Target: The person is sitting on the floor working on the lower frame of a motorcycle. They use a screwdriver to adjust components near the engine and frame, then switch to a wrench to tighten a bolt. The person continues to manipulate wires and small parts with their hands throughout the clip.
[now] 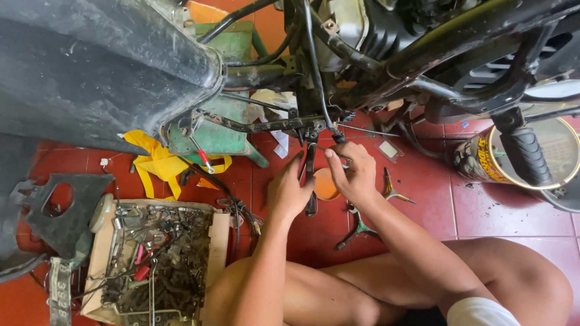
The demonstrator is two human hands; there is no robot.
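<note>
A dark metal side-stand bar (310, 175) hanging from the underside of the black motorcycle frame (386, 66) is being worked on, seemingly at its pivot just below the frame. The left hand (289, 192) is curled around the bar's lower part, fingers closed against it. The right hand (356, 173) is pinched together beside the bar's upper end, on something too small to be made out. The step in hand is judged to be fitting or loosening at the pivot; the next move would call for the bar to be kept steady while a fine grip is maintained at the top.

On the red tiled floor (423, 199) yellow-handled pliers (391, 188) are seen just right of the right hand, and a green-handled tool (357, 228) lies below it. An orange round lid (327, 184) sits between the hands. A wooden box of greasy parts (158, 262) stands to the left, a yellow cloth (158, 164) above it, and a large open tin can (525, 158) to the right. Access is crowded by black cables (314, 78) and a footpeg (527, 154) overhead.
</note>
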